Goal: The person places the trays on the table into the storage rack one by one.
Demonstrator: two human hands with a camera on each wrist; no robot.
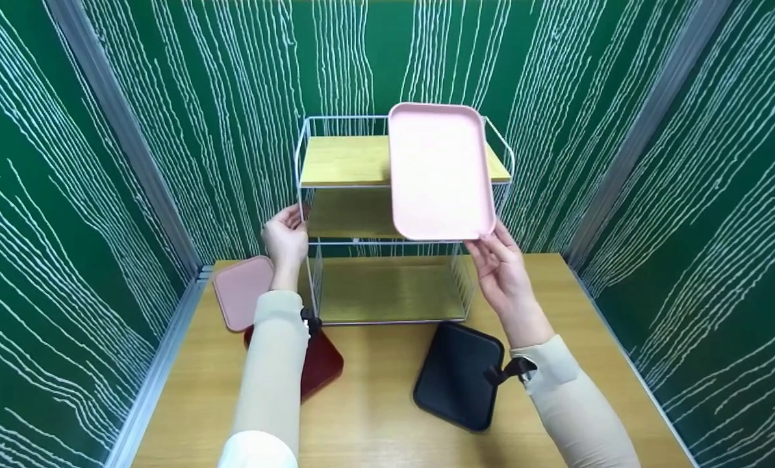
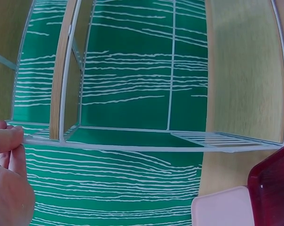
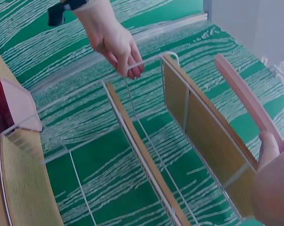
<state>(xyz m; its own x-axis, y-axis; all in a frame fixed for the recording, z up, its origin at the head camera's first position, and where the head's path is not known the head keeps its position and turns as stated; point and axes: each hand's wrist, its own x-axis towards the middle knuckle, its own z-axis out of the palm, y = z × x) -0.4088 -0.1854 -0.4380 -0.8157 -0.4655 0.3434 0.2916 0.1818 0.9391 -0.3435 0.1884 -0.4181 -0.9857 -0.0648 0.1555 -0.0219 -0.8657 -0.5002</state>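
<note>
My right hand (image 1: 505, 276) pinches the lower right corner of a pink rectangular tray (image 1: 440, 169), thumb on its near face. Tilted up, the tray hangs in front of the top board of a white wire rack with wooden shelves (image 1: 345, 159). In the right wrist view the same tray (image 3: 245, 96) appears edge-on, apart from the top shelf. My left hand (image 1: 286, 244) grips the rack's left side wire at middle-shelf height. The left wrist view shows its thumb and fingers (image 2: 15, 136) at that wire; some fingertips are hidden.
Left of the rack, a second pink tray (image 1: 241, 292) lies on the wooden table (image 1: 374, 429). A dark red tray (image 1: 322, 364) lies partly under my left forearm. On the right is a black tray (image 1: 458, 377). Green white-streaked walls (image 1: 387, 58) surround the table.
</note>
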